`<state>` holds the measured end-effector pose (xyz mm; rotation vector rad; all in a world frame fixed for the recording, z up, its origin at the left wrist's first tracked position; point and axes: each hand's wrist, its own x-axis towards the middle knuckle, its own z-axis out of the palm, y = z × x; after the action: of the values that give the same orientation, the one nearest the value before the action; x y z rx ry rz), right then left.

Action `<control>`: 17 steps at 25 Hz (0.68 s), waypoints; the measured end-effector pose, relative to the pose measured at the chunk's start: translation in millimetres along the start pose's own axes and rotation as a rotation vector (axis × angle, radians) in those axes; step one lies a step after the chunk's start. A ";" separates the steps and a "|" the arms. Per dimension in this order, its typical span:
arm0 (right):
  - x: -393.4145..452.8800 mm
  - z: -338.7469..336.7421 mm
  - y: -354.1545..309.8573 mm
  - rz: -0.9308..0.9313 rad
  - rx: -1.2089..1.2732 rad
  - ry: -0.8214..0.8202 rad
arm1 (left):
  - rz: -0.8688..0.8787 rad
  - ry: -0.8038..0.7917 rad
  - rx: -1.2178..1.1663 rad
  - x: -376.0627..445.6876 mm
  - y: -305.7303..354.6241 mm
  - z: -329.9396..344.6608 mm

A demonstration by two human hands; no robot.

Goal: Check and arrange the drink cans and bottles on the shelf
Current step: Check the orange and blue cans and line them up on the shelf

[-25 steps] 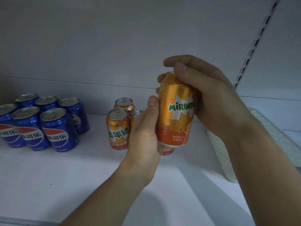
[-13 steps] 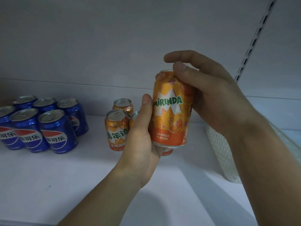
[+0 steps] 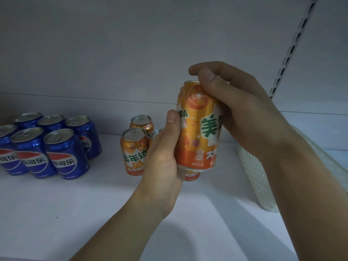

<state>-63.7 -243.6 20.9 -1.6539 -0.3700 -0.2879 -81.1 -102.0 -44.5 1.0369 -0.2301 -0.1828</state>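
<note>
Above the white shelf (image 3: 56,204), with its blue cola cans (image 3: 66,153) and standing orange cans (image 3: 133,151), I hold the orange aluminium soda can (image 3: 197,129) upright, left hand (image 3: 162,166) cupping its base, right hand (image 3: 235,110) fingers (image 3: 209,78) curled over its rim, and I'd turn it slowly, checking the label for dents.

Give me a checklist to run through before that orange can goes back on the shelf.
1. Grip: left hand and right hand both hold the Mirinda can clear of the shelf: ok.
2. Can upright: roughly, slightly tilted: ok.
3. Label facing forward: the Chinese name is only partly turned to the front: not ok.
4. Free spot beside the standing Mirinda cans: bare white shelf in front of them: ok.
5. Dents or leaks: none visible on the shown side; far side hidden: cannot tell.
6. Pepsi cans out of the way: grouped at left: ok.
</note>
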 end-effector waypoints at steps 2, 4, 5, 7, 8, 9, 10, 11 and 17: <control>0.2 -0.1 0.3 0.021 0.001 -0.037 | -0.058 -0.005 -0.036 -0.2 -1.4 -1.3; 0.8 -0.2 0.8 0.003 -0.006 -0.028 | -0.052 -0.024 -0.041 -0.3 -0.9 -1.1; 1.1 -0.5 1.0 -0.010 -0.013 -0.018 | -0.027 -0.032 -0.035 -0.1 -0.2 -0.3; 1.1 -2.3 1.0 -0.012 -0.023 -0.019 | 0.005 -0.029 -0.052 0.9 0.0 0.0; 1.0 -3.5 1.2 0.001 -0.020 -0.037 | -0.010 -0.017 -0.075 1.6 -0.9 -1.5; 1.0 -5.1 1.1 0.014 -0.016 -0.062 | -0.042 -0.009 -0.105 2.4 -1.9 -3.1; 1.0 -6.6 1.0 0.020 -0.019 -0.079 | -0.076 -0.012 -0.132 2.7 -3.0 -4.9; 1.2 -7.5 0.7 0.017 -0.024 -0.081 | -0.104 -0.027 -0.149 3.1 -3.7 -6.2; 0.4 -6.8 -0.6 0.019 -0.063 -0.074 | -0.145 -0.103 -0.161 1.9 -2.3 -5.6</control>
<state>-63.4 -250.3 22.4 -1.7320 -0.4042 -0.2266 -77.8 -98.9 -49.1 0.8849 -0.2298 -0.3803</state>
